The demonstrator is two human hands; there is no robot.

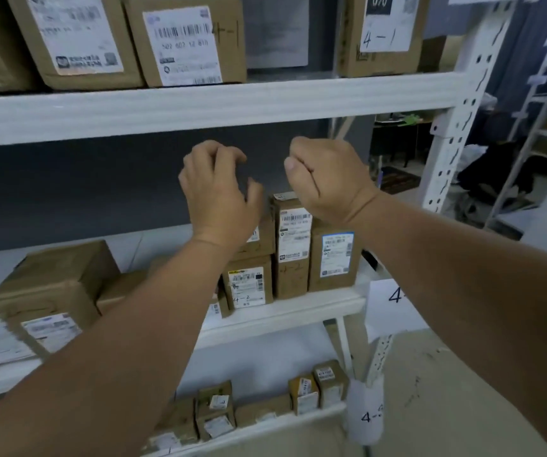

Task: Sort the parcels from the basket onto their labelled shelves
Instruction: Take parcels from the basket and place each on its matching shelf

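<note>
Several cardboard parcels stand on the middle shelf (282, 311) of a white metal rack. A tall parcel (293, 245) and a squat parcel (334, 257) stand side by side near the right end, and a marked parcel (249, 286) with "4-2" handwritten on its label sits just to their left, with another box on top of it. Further left on that shelf lies a large box (51, 285).

Both bare arms reach up in front of this shelf. The left hand (217, 196) hangs with fingers loosely curled, holding nothing, in front of the stacked boxes. The right hand (326, 178) is curled into a loose fist just above the tall parcel, also gripping nothing, as far as I can see.

The upper shelf (199, 107) carries bigger boxes, one labelled box (186, 41) marked "4-1". The lowest shelf (265, 423) holds small boxes. A paper sign (394, 305) hangs on the right post. No basket is in view.
</note>
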